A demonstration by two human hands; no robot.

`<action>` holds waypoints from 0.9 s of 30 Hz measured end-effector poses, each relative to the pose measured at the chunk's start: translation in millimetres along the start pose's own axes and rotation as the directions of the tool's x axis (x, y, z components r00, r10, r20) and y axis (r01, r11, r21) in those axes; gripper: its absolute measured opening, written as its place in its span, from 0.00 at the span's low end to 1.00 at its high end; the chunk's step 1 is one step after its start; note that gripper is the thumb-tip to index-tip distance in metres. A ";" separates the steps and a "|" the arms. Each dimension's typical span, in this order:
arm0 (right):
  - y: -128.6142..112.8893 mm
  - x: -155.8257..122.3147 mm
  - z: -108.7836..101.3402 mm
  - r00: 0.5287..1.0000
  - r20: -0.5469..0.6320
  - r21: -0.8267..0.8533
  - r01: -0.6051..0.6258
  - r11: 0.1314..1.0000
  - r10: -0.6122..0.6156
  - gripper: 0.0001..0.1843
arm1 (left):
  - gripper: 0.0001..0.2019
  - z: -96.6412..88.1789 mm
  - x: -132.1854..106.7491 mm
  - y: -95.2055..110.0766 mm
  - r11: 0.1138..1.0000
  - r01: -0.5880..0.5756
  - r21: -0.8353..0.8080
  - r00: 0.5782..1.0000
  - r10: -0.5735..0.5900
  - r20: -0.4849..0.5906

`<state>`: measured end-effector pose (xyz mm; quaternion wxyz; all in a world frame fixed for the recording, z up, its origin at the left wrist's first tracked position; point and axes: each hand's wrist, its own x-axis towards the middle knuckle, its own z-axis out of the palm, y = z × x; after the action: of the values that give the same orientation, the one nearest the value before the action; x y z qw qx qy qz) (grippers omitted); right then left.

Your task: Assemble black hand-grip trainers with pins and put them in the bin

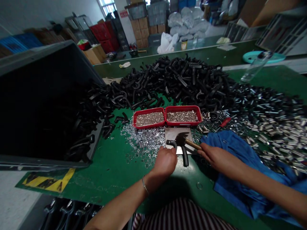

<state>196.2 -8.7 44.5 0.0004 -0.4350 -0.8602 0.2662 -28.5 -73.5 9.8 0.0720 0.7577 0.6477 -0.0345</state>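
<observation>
Hammer point(181, 139) (in right hand point(220, 159)) beside washers point(141, 143)

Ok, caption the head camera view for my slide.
Left hand holds a black bent rod on a steel plate while the right hand grips a wood-handled hammer, by two red trays.

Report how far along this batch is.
Looks done: the black hooks in the crate at lower left. In hand: the left hand holds a hook on the steel plate, the right hand a hammer. Left: the big black pile, the filled red trays, the loose washers.
</observation>
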 end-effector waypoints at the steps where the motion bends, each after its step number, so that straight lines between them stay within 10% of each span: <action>1: 0.3 1.7 -0.3 1.000 0.016 0.017 0.014 1.000 -0.014 0.16 | 0.10 -0.3 0.5 -0.2 1.000 0.001 0.000 1.000 -0.001 0.004; 21: 30.5 38.6 -9.9 0.995 -0.085 0.032 -0.045 0.998 0.048 0.18 | 0.09 6.1 5.0 1.8 1.000 0.000 0.013 1.000 0.000 -0.016; 27: 42.3 32.2 -14.0 0.977 0.086 0.506 -0.211 0.836 0.195 0.25 | 0.09 11.7 -17.1 -11.3 0.999 -0.017 -0.036 0.985 0.011 -0.175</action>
<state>211.1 42.1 29.6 0.0746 -0.5039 -0.7072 0.4903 -41.9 -90.3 0.0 0.0296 0.7609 0.6467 0.0447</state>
